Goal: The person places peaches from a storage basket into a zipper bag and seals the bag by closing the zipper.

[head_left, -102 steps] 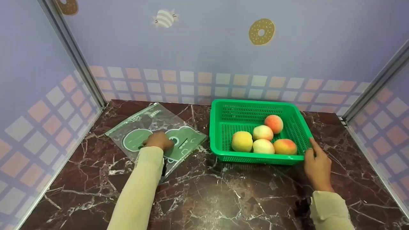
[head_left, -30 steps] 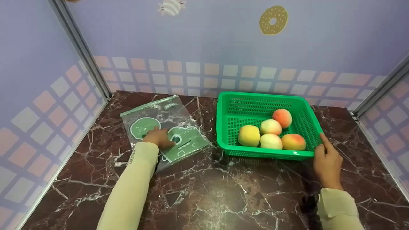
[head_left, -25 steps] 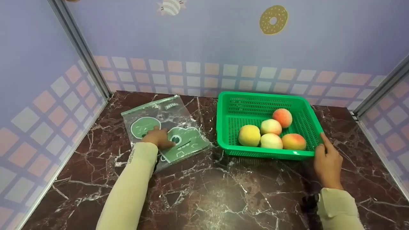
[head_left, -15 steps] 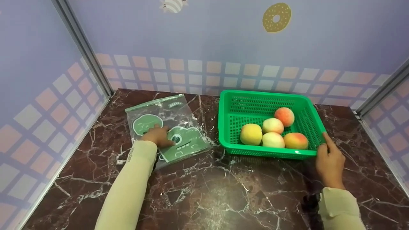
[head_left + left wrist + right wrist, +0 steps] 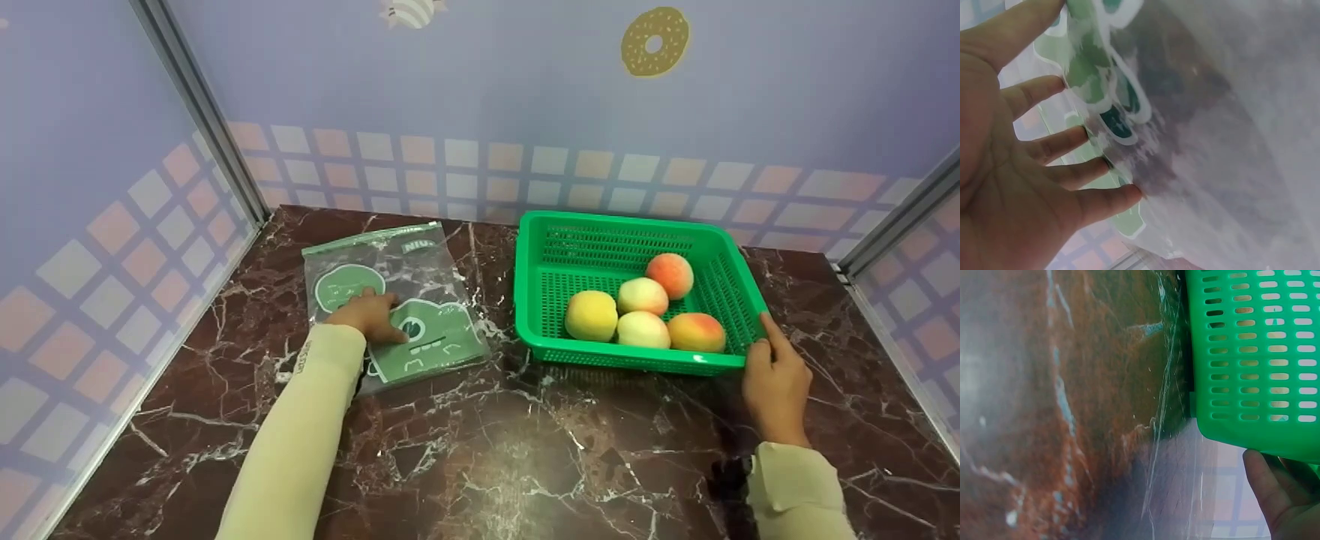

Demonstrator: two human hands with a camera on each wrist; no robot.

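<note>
A clear zip bag (image 5: 442,330) with green cartoon prints and a green zip strip lies flat at the left. My left hand (image 5: 365,316) rests on it with spread fingers; in the left wrist view the fingertips (image 5: 1129,193) touch the film. At the right stands a green plastic basket (image 5: 525,300) with slotted walls. Several peaches sit in it, among them a yellow peach (image 5: 591,316) and a red-orange peach (image 5: 669,276). My right hand (image 5: 778,390) touches the basket's front right corner, index finger straight along the side. In the right wrist view the thumb (image 5: 1261,481) meets that corner.
Both things lie on a dark red marbled tabletop (image 5: 480,457). A purple back wall (image 5: 480,90) with printed tiles rises behind, and side panels (image 5: 90,187) with metal corner posts stand left and right.
The bag has turned clockwise and now lies squarer to the back wall. My left hand's fingers have spread from a bunched pose. The right hand stays at the basket corner; the view has shifted slightly.
</note>
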